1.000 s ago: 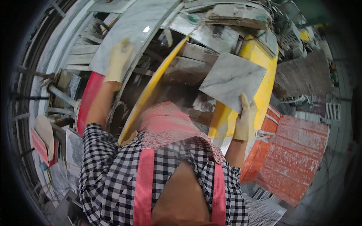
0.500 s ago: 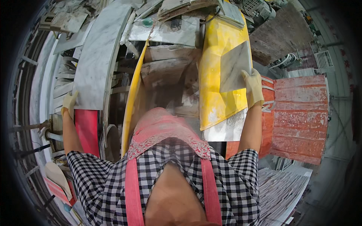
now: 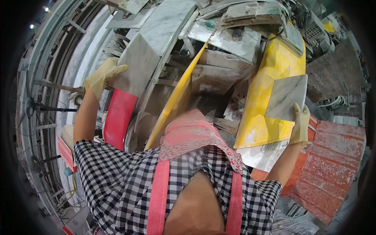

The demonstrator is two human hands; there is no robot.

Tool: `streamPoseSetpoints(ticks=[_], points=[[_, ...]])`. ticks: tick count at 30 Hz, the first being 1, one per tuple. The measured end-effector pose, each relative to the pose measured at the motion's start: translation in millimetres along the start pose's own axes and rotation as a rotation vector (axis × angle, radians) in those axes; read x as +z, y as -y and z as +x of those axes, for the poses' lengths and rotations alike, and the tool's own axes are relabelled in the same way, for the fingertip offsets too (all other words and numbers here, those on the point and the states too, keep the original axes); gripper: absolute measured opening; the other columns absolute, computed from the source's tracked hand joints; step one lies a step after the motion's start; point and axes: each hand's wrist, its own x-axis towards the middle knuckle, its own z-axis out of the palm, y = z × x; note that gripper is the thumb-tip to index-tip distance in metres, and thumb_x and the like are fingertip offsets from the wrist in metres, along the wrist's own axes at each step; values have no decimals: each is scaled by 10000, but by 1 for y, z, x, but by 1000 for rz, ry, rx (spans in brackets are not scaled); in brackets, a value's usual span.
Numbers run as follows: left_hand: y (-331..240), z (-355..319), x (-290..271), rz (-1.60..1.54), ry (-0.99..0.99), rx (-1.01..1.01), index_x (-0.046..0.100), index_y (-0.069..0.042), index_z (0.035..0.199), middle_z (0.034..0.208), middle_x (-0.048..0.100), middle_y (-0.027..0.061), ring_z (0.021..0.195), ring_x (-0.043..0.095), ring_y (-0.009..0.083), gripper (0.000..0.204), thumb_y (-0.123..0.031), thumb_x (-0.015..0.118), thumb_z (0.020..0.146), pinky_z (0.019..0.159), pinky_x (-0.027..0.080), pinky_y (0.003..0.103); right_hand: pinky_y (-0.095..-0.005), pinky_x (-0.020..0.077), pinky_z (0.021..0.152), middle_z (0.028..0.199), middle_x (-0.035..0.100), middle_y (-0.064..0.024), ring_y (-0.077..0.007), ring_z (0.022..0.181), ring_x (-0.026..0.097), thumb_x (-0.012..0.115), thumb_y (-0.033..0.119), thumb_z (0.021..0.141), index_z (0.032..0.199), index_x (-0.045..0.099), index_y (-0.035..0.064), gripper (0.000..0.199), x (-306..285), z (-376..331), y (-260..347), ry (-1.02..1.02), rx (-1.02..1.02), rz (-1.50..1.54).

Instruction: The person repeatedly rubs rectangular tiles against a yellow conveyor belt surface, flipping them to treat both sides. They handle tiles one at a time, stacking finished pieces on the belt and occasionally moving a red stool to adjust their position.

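Observation:
Both my hands wear pale yellow gloves. My left hand is closed on the left edge of a grey-white marble tile, its thumb over the top face. This tile is angled against the long marble slab and overlaps its near end. On the right, my right hand grips the lower right edge of a second marble tile with darker veins. That tile lies over a yellow sheet. The fingers beneath each tile are partly hidden.
A red panel lies below the left tile. Between the two sides is a dusty recess with a yellow sheet edge along it. Stone offcuts are piled at the back. A dusty red ribbed sheet stands at far right.
The view has turned, shifting the scene rightward. My left hand has moved up and now holds a separate tile, tilted from the slab. My right hand keeps its tile.

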Motion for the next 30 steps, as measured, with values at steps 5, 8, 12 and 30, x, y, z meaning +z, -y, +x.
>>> streamPoseSetpoints(ticks=[5, 8, 12, 30], points=[[-18, -38, -25, -355, -121, 66, 689, 85, 1133, 984, 744, 134, 825, 715, 175, 346, -175, 704, 906, 710, 567, 299, -244, 507, 689, 954, 700, -29, -101, 787, 628, 723, 111, 920, 1203, 656, -31, 323, 6, -7, 1, 24, 44, 252], [-44, -33, -3, -599, -147, 190, 662, 64, 1194, 1023, 735, 119, 843, 711, 164, 367, -196, 714, 940, 728, 567, 278, -268, 498, 686, 937, 692, -36, -102, 770, 611, 702, 114, 933, 1177, 657, -34, 289, 2, -13, 5, 11, -9, 217], [-108, 8, 89, -755, -57, 303, 678, 21, 1164, 997, 724, 56, 817, 678, 123, 366, -249, 746, 927, 726, 532, 262, -274, 513, 715, 968, 702, -64, -119, 789, 629, 673, 137, 953, 1204, 643, -54, 317, 3, -17, 10, -2, 56, 201], [-246, 40, 251, -938, 434, 327, 664, 14, 1198, 1055, 727, 75, 904, 692, 158, 388, -256, 739, 930, 809, 551, 303, -434, 541, 1000, 1283, 655, -176, -307, 1139, 659, 674, 127, 945, 1330, 577, -66, 441, -1, -93, -94, -257, 54, 1090]])
